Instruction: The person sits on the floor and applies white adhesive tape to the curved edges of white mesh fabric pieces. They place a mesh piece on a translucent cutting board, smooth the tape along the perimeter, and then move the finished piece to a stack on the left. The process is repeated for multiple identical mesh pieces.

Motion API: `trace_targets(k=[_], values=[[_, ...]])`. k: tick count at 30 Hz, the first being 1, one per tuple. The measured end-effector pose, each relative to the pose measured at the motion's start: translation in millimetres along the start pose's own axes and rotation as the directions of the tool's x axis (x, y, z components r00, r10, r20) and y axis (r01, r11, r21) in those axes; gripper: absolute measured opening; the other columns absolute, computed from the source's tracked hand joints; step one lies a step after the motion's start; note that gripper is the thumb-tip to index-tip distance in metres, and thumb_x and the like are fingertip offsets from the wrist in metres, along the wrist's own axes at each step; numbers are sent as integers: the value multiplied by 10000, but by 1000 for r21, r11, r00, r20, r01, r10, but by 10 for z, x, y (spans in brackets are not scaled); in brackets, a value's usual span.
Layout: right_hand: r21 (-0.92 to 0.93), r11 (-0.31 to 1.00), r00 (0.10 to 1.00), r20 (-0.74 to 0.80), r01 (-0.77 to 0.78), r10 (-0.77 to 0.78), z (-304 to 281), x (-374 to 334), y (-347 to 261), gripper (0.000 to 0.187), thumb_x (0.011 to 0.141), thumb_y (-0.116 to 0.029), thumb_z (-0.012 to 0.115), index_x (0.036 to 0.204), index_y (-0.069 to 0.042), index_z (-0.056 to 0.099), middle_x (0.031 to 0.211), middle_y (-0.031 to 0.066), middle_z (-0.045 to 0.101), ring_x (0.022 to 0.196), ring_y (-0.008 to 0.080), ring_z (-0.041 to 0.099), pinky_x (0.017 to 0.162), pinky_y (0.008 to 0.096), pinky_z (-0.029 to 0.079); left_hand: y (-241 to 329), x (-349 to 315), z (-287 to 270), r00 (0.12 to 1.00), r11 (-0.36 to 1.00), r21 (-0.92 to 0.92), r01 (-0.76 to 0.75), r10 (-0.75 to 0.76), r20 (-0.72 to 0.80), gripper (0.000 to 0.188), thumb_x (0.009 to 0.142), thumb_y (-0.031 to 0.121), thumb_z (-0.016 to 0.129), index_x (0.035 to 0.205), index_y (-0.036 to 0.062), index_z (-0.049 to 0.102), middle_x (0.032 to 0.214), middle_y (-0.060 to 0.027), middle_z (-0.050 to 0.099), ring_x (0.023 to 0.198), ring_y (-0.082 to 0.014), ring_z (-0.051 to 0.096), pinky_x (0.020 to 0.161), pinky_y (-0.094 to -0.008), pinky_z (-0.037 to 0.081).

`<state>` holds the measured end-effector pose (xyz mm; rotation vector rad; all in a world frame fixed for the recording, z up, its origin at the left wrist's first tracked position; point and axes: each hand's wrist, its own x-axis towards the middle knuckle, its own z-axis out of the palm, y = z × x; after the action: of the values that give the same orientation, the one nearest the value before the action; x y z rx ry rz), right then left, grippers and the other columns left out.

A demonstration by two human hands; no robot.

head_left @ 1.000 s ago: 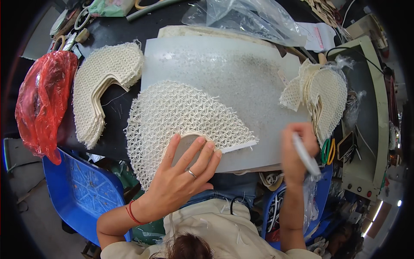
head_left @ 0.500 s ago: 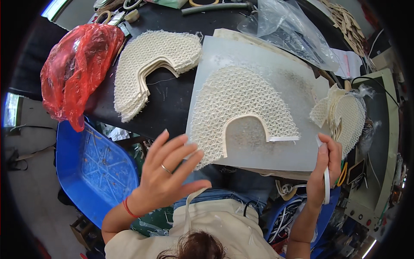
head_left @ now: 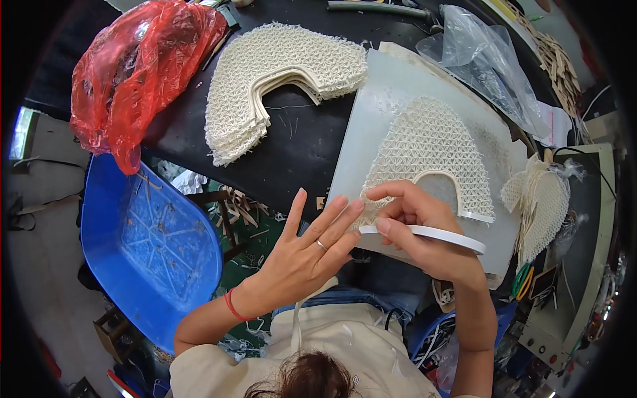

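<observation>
A cream woven, arch-shaped piece (head_left: 431,136) with a bound inner curve lies on a pale grey board (head_left: 361,113). A short strip of white tape (head_left: 476,217) runs along its right end. My right hand (head_left: 424,229) is closed round a narrow roll of white tape (head_left: 458,240), over the lower left part of the piece. A bit of tape reaches from its fingers toward the left fingertips. My left hand (head_left: 302,260) is stretched out with fingers apart, its tips by the piece's left end, which the hands partly hide. Whether it touches the tape I cannot tell.
A stack of similar woven pieces (head_left: 285,56) lies on the black table (head_left: 298,149), beside a red plastic bag (head_left: 139,73). Below left stands a blue tub (head_left: 166,245). More woven pieces (head_left: 544,205) hang at the right, near clear plastic (head_left: 484,73).
My right hand has come left from the board's right side with the tape, meeting my left hand at the piece's left end. The view has shifted, so the table's things sit differently.
</observation>
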<state>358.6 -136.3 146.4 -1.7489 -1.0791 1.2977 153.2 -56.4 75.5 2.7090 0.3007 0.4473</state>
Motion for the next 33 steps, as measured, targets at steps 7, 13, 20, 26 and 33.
trace_targets(k=[7, 13, 20, 26, 33], values=[[-103, 994, 997, -64, 33, -40, 84, -1, -59, 277, 871, -57, 603, 1144, -30, 572, 794, 149, 675, 725, 268, 691, 664, 342, 521, -5, -133, -19, 991, 997, -14, -80, 78, -110, 400, 822, 162, 684, 1200, 94, 573, 1463, -101, 464, 1402, -285, 376, 1099, -681, 251], [-287, 958, 975, -208, 13, -75, 94, -51, -113, 220, 842, -91, 689, 1020, -13, 587, 756, 89, 667, 677, 127, 634, 623, 277, 494, 199, -89, -53, 998, 989, 138, -51, 48, 28, 362, 855, 140, 604, 1206, 65, 566, 1427, -112, 496, 1363, -246, 448, 1039, -715, 293], [-236, 972, 968, -246, -18, -41, -203, -150, -40, 121, 826, -107, 673, 835, 11, 644, 729, 83, 669, 619, 168, 639, 576, 304, 491, 239, -42, -17, 1000, 991, 136, -11, 13, -17, 436, 835, 126, 597, 1263, 56, 560, 1399, -118, 508, 1345, -253, 468, 1053, -697, 294], [-728, 680, 860, -292, 84, -419, 10, -170, 112, 84, 776, -85, 681, 786, -81, 598, 705, 51, 585, 697, 240, 584, 715, 375, 377, 276, 61, 63, 996, 974, 228, 11, 10, -92, 496, 816, 173, 646, 1298, 63, 606, 1286, -81, 507, 1266, -228, 492, 1057, -655, 352], [-725, 688, 725, -456, 33, -516, 159, -156, 300, 124, 736, -54, 695, 769, -86, 579, 671, 42, 562, 670, 219, 556, 739, 365, 362, 257, 125, 41, 995, 961, 274, -41, 64, -78, 518, 796, 220, 736, 1276, 60, 625, 1212, -77, 499, 1188, -225, 506, 1080, -619, 362]])
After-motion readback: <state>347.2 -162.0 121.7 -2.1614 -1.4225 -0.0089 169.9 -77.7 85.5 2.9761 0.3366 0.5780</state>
